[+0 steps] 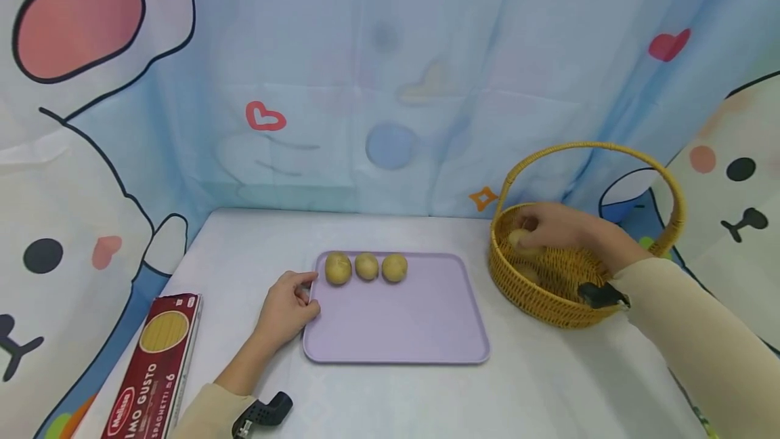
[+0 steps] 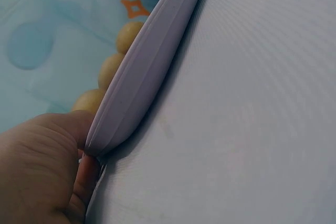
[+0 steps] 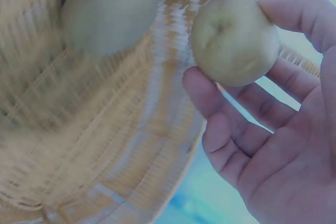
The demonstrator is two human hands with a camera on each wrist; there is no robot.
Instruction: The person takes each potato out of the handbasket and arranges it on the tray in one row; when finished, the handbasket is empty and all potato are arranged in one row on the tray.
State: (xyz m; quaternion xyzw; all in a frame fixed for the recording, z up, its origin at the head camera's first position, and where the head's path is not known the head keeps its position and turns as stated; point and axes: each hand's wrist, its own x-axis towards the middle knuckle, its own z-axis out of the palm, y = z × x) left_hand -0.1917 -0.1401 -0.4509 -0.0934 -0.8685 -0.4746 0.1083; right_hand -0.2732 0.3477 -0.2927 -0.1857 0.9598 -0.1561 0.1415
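Note:
My right hand [image 1: 563, 227] is inside the yellow wicker basket [image 1: 551, 310], pinching a potato [image 3: 233, 40] between thumb and fingers. Below it another potato [image 3: 111, 14] lies in the basket, blurred in the right wrist view. A shallow lilac tray [image 1: 396, 330] lies flat on the table, and three potatoes stand in a row along its back left: a left one [image 1: 338, 268], a middle one [image 1: 367, 267] and a right one [image 1: 395, 267]. With thumb and fingers, my left hand [image 1: 286, 310] grips the tray's left rim [image 2: 142, 66].
A dark red spaghetti box [image 1: 152, 364] lies at the table's left edge. The basket's tall handle [image 1: 597, 145] arches over the right hand. Behind the white table [image 1: 414, 402] hangs a blue printed curtain [image 1: 329, 154].

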